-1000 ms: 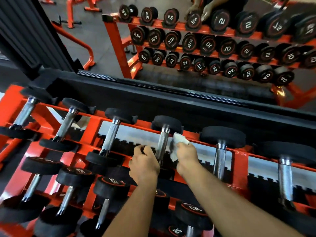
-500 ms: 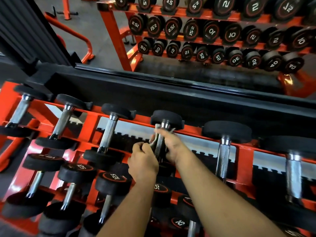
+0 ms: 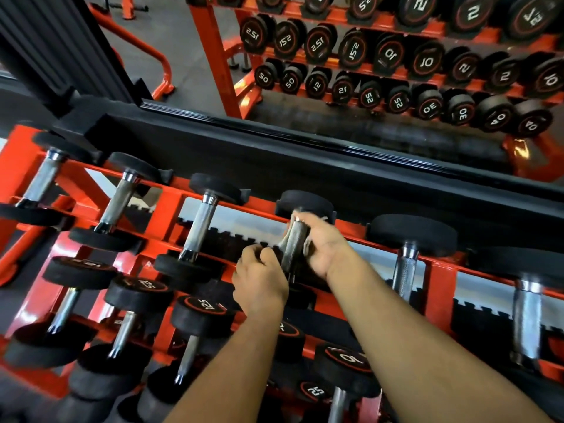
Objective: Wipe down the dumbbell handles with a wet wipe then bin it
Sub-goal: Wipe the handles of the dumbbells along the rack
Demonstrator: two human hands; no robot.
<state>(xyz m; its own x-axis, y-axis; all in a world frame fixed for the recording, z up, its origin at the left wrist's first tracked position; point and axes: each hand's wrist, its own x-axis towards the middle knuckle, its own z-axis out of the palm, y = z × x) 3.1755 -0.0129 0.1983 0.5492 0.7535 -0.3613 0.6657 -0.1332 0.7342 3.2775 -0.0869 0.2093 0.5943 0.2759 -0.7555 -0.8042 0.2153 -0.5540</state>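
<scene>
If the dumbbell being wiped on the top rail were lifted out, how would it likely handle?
Probably heavy for its size: the dumbbell has thick black heads and a steel handle. The knurled handle should resist slipping, though the wet wipe under the right hand may leave it damp. Its round heads suggest it would roll on a flat floor; the rack cradles it now.

Dumbbell point(image 3: 297, 236): black rubber ends, knurled chrome handle, lying tilted on orange rack's top tier. Wet wipe point(image 3: 287, 236), white, crumpled, wrapped round handle's upper part.
</scene>
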